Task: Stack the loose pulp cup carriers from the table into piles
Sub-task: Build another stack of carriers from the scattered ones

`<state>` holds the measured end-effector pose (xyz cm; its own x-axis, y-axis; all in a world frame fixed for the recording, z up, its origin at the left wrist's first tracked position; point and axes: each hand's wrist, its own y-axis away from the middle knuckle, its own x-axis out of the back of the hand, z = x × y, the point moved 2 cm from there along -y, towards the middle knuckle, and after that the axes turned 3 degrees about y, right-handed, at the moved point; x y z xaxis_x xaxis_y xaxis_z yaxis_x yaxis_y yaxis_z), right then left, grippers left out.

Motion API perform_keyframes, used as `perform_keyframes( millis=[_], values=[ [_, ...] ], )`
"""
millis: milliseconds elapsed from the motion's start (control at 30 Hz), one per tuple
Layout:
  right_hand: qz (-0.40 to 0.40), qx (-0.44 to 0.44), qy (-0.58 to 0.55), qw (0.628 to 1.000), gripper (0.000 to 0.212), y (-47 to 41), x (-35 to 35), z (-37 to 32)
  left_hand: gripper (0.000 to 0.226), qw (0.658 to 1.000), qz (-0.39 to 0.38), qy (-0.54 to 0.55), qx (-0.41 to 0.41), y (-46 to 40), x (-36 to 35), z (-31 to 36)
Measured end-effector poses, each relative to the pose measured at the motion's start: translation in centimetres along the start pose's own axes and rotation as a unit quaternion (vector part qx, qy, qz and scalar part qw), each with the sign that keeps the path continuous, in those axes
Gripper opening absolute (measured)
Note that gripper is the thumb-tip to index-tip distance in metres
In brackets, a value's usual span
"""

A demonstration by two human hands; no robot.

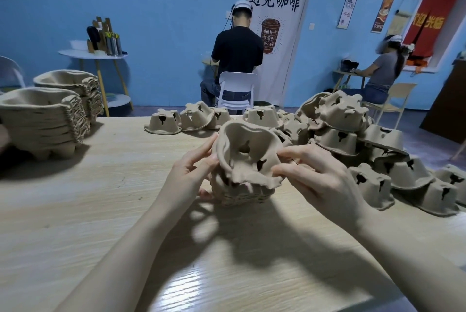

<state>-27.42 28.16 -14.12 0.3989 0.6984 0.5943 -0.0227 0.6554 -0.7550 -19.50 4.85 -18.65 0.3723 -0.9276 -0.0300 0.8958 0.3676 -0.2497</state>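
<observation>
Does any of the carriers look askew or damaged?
Yes. The top carrier, held by the left hand and right hand, sits tilted on the small pile, not nested. Its rim looks wavy; real damage is unclear.

Both hands (252, 175) on carrier stack (244, 168), table (100, 210) ctr.

The cup carriers (248, 160) are matt, rough, fibrous beige pulp. The table (100, 210) is pale wood-grain laminate, smooth, with a glossy sheen near its front edge.
</observation>
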Motion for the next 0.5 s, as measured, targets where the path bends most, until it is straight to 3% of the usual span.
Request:
perform_keyframes(
  millis=[133, 333, 500],
  values=[
    [0.002, -0.001, 0.011, 1.0, 0.02, 0.2, -0.3, 0.3, 0.049, 1.0, 0.004, -0.006, 0.0, 0.0, 0.1, -0.1],
    [-0.019, -0.003, 0.023, 1.0, 0.024, 0.1, -1.0, 0.0, 0.03, 1.0, 0.023, -0.009, 0.018, 0.0, -0.3, 0.5],
    [-0.033, -0.046, -0.018, 0.998, 0.04, 0.4, -1.2, -0.4, 0.054, 1.0, 0.009, -0.025, 0.005, 0.3, -0.4, 0.5]
  ],
)
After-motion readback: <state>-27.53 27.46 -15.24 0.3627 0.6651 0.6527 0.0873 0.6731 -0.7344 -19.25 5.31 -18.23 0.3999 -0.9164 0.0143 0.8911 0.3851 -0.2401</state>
